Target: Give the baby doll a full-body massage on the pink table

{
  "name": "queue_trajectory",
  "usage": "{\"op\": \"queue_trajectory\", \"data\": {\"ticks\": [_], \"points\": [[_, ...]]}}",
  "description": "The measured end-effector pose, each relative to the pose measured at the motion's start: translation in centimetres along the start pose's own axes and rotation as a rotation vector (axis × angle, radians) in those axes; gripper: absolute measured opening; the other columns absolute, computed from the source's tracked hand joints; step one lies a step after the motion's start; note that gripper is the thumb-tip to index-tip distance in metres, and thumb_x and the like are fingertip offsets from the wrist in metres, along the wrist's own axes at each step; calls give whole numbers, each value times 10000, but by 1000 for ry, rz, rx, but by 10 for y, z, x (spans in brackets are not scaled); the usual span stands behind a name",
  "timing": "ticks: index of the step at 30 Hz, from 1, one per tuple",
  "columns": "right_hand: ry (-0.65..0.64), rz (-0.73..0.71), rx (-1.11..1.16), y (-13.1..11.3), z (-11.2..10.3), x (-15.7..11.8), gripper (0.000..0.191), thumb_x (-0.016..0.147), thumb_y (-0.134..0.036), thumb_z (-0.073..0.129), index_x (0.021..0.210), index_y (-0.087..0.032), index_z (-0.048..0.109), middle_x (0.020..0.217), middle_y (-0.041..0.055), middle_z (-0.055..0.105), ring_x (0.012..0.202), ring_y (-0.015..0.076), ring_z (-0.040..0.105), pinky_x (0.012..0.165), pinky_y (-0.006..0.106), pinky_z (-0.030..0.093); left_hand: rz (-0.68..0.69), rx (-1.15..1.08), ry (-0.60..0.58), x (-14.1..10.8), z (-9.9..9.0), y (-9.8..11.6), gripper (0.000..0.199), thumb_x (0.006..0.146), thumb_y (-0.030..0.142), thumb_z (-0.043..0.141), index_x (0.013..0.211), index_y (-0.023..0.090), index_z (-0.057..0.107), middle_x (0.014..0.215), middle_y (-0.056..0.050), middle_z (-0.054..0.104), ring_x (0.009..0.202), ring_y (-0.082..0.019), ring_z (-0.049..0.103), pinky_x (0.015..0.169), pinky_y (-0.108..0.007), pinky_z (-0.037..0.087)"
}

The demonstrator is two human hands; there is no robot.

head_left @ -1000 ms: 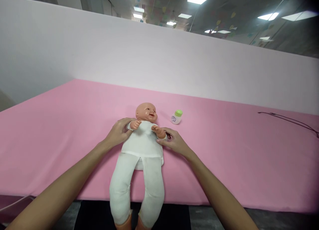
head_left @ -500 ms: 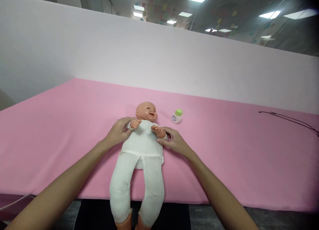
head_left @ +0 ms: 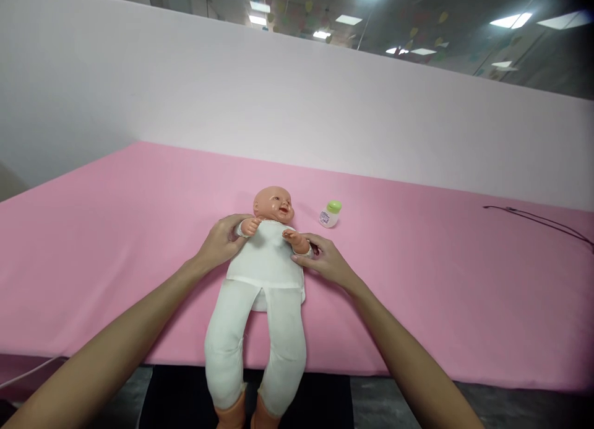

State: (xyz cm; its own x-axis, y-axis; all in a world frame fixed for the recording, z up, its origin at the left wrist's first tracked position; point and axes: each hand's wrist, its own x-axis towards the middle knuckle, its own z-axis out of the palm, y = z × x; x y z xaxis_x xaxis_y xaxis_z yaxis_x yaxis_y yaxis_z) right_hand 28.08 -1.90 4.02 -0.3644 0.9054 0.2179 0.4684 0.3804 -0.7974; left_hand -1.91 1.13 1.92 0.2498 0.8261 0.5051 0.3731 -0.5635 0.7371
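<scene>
A baby doll (head_left: 266, 255) in a white top and trousers lies face up, its head pointing away from me and its feet over the table's front edge. My left hand (head_left: 224, 240) is closed around the doll's arm on the left, near the shoulder; some of the fingers are hidden behind it. On the other side my right hand (head_left: 325, 257) grips the doll's other arm by the sleeve, thumb against the body. Both doll hands rest above its chest. A small clear bottle with a green cap (head_left: 330, 214) stands to the right of the doll's head.
A pink cloth (head_left: 417, 280) covers the table. Behind it rises a white partition (head_left: 297, 101). A thin dark cord (head_left: 538, 216) lies at the far right, and a pale cable (head_left: 32, 373) hangs at the lower left edge.
The view has shifted very slightly, so everything sits a little higher. Both hands keep the same hold on the doll's arms.
</scene>
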Motion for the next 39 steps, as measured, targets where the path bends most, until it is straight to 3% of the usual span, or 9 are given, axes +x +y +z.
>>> {"op": "queue_trajectory", "data": {"ticks": [4, 9, 12, 17, 21, 23, 26, 33, 39], "points": [[82, 68, 134, 4, 6, 2, 451, 854, -479, 823, 1239, -262, 732, 1186, 60, 762, 1023, 275, 681, 866, 403, 555, -57, -51, 45, 0, 4, -2, 354, 954, 442, 672, 1243, 247, 735, 1267, -62, 762, 1176, -285, 697, 945, -375, 566], [419, 144, 371, 18, 9, 11, 645, 869, -575, 772, 1398, -251, 597, 1293, 112, 724, 1141, 293, 685, 918, 417, 602, -262, -314, 336, 4, 2, -13, 457, 876, 472, 743, 1232, 219, 610, 1165, -102, 761, 1043, -276, 729, 879, -400, 592], [443, 163, 380, 25, 4, 14, 675, 890, -583, 742, 1451, -254, 564, 1331, 126, 710, 1180, 301, 680, 936, 429, 607, -379, -420, 424, 8, -2, -21, 443, 855, 487, 757, 1157, 216, 579, 1059, -96, 760, 939, -256, 740, 848, -405, 599], [301, 39, 322, 20, -1, 11, 616, 845, -518, 821, 1373, -252, 651, 1351, 113, 712, 1162, 300, 685, 984, 450, 574, -175, -301, 265, 7, -3, -16, 383, 839, 384, 751, 1165, 202, 667, 1189, -108, 760, 1095, -291, 713, 922, -418, 576], [42, -167, 2, 8, -2, 4, 378, 892, -426, 809, 1245, -305, 749, 1275, 64, 757, 1150, 297, 664, 1036, 488, 513, 139, 29, -9, 2, 0, -7, 343, 839, 173, 610, 1122, 256, 785, 1194, -57, 784, 1130, -280, 694, 1051, -474, 492], [-34, -224, -110, 4, -2, 2, 282, 929, -402, 774, 1203, -334, 774, 1218, 43, 777, 1120, 290, 660, 1051, 501, 489, 191, 90, -42, 1, 0, -6, 418, 814, 129, 578, 1138, 277, 796, 1185, -44, 790, 1119, -275, 695, 1072, -487, 468], [6, -157, -33, 4, 0, 3, 339, 921, -413, 784, 1249, -334, 752, 1276, 45, 758, 1178, 297, 658, 1068, 499, 494, 46, -33, 49, 2, 2, -10, 372, 873, 230, 639, 1227, 251, 751, 1255, -66, 769, 1167, -291, 686, 999, -437, 529], [425, 116, 319, 24, 2, 13, 641, 902, -576, 747, 1432, -252, 591, 1347, 132, 716, 1206, 311, 691, 970, 450, 608, -347, -366, 416, 7, 2, -24, 417, 887, 513, 720, 1128, 204, 577, 1073, -99, 756, 957, -261, 731, 844, -400, 589], [356, 37, 319, 21, -6, 12, 643, 842, -543, 831, 1395, -274, 646, 1387, 118, 703, 1234, 314, 676, 1001, 464, 598, -159, -301, 264, 7, -1, -16, 387, 849, 379, 740, 1188, 203, 677, 1224, -108, 755, 1093, -288, 722, 921, -415, 583]]}}
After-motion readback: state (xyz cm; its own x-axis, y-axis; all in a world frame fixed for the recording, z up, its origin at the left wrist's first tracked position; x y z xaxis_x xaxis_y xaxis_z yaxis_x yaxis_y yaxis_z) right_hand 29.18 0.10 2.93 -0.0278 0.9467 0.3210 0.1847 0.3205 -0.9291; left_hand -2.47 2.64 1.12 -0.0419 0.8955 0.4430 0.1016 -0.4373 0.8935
